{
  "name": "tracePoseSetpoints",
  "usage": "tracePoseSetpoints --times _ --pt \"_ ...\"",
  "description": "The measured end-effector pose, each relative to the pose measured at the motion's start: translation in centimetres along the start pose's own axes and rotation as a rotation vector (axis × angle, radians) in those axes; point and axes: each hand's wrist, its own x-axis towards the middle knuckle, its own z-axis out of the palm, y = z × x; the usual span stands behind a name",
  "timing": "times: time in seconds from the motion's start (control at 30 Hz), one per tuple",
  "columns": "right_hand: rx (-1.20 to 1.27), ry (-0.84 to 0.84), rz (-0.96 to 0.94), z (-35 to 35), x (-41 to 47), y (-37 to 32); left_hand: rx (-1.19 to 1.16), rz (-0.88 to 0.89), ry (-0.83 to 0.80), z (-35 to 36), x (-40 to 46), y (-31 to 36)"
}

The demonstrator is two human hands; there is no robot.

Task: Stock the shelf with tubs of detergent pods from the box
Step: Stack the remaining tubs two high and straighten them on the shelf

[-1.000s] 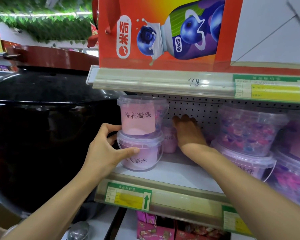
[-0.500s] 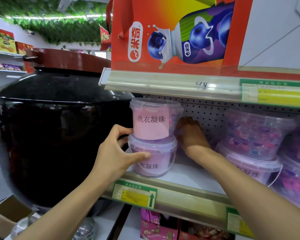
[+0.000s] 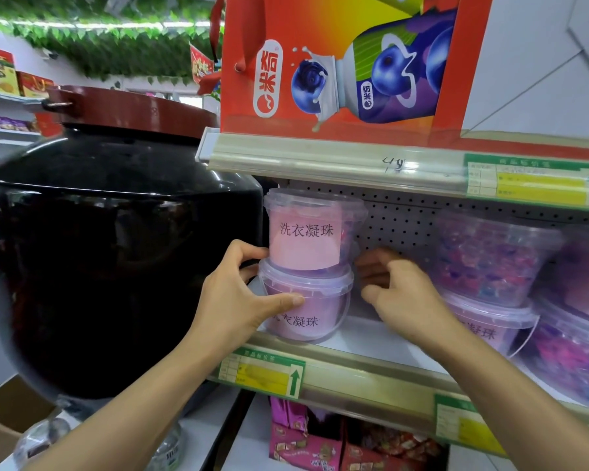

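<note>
Shop shelf (image 3: 371,348): two tubs stacked at its left end. Left hand (image 3: 232,307) steadies the stack, fingers curled around the lower tub (image 3: 306,311); right hand (image 3: 402,294) beside it, fingers loose, holding nothing.

My left hand (image 3: 232,300) grips the lower tub (image 3: 306,307), thumb across its front. Another tub (image 3: 310,229) sits stacked above my fingers (image 3: 242,253). My right hand (image 3: 402,297) hangs empty just beside them, fingers loosely curled.

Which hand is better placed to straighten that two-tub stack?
Left, probably. The left hand already grips the bottom tub under the top tub; the right hand holds nothing.
</note>
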Motion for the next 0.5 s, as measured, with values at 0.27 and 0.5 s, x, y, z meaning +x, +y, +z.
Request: tracePoseSetpoints --times 0.27,0.5 --pt "0.000 0.001 -0.046 1.1 -1.4 -0.3 -0.008 0.016 -0.045 -0.3 -0.1 0.2" --pt "-0.100 0.032 -0.018 1.6 -2.5 -1.1 0.102 0.034 -0.080 -0.5 -0.6 0.6"
